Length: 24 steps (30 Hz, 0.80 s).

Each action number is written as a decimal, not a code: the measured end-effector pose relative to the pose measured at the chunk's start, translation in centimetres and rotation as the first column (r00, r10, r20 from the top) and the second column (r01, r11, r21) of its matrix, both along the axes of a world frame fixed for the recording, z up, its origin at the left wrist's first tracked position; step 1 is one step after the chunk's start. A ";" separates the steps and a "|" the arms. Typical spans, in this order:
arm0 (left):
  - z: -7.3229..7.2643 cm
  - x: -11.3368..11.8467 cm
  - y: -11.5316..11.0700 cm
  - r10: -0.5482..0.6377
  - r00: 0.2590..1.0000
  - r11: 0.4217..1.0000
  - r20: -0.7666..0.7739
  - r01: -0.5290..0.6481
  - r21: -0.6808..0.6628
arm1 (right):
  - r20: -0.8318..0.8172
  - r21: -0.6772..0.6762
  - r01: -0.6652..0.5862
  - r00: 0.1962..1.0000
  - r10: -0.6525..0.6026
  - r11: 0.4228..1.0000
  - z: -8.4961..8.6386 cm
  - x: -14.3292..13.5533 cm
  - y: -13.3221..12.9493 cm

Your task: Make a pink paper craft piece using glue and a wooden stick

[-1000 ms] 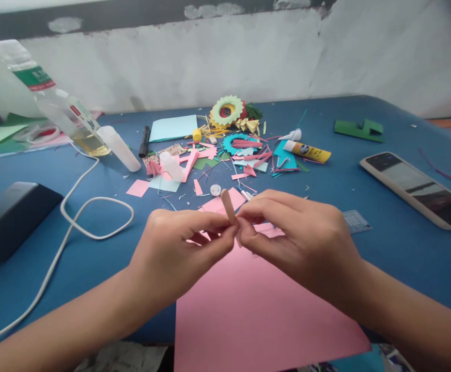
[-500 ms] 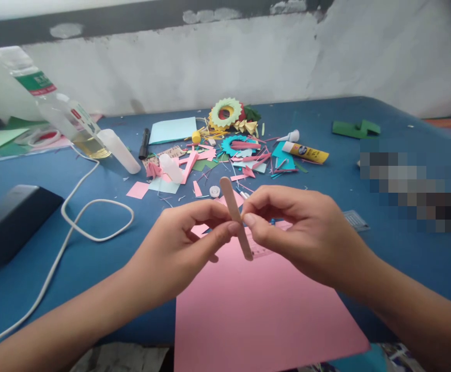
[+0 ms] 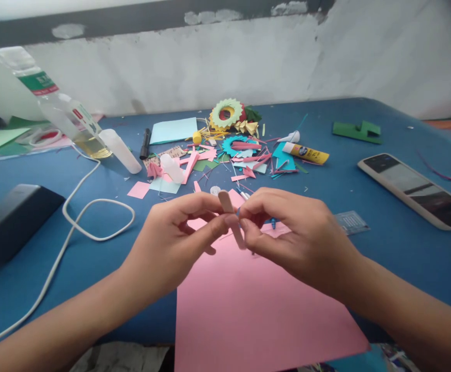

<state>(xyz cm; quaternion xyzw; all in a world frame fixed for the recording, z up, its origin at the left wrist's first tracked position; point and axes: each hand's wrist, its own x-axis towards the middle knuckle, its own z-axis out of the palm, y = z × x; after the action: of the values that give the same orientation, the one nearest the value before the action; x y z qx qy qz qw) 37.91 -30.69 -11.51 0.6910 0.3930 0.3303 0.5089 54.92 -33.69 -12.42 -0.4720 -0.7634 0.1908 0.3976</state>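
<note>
Between the thumb and fingers of my left hand (image 3: 188,235) is a wooden craft stick (image 3: 238,236), tilted with its top leaning left. My right hand (image 3: 291,227) is closed in a pinch right beside the stick, thumb and forefinger pressed together against its edge; whatever they grip is too small to make out. Both hands hover over a large pink sheet of paper (image 3: 264,315) that reaches past the table's front edge. Behind the fingers, a blue-tipped pen (image 3: 273,223) is partly hidden.
Paper scraps (image 3: 210,160), a yellow glue tube (image 3: 306,153) and ring-shaped paper pieces (image 3: 227,114) lie at the back. On the left are a leaning bottle (image 3: 55,111), a white cable (image 3: 72,227) and a black box (image 3: 19,217). A phone (image 3: 419,188) rests at the right.
The craft stick has shifted slightly left and sits lower at its top, with less of it showing between the fingers. My right hand has moved slightly left with it.
</note>
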 end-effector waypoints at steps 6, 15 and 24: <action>-0.1 0.2 0.1 -0.010 1.000 1.000 0.010 0.010 0.027 | -0.080 -0.142 -0.006 0.997 -0.005 0.990 0.6 0.0 -0.1; 0.1 0.1 -0.1 0.023 0.999 0.998 0.040 -0.025 0.054 | -0.177 -0.206 -0.026 0.984 -0.011 0.978 0.8 0.2 -0.1; 0.4 -0.1 0.1 0.058 0.995 0.998 0.080 -0.057 -0.013 | -0.171 -0.140 -0.017 0.985 -0.008 0.990 1.0 0.6 -0.2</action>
<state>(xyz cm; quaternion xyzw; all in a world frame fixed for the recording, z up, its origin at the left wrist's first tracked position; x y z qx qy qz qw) 37.78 -30.56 -11.14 0.6627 0.3936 0.3705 0.5183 55.51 -33.88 -11.39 -0.4790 -0.7121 0.2849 0.4270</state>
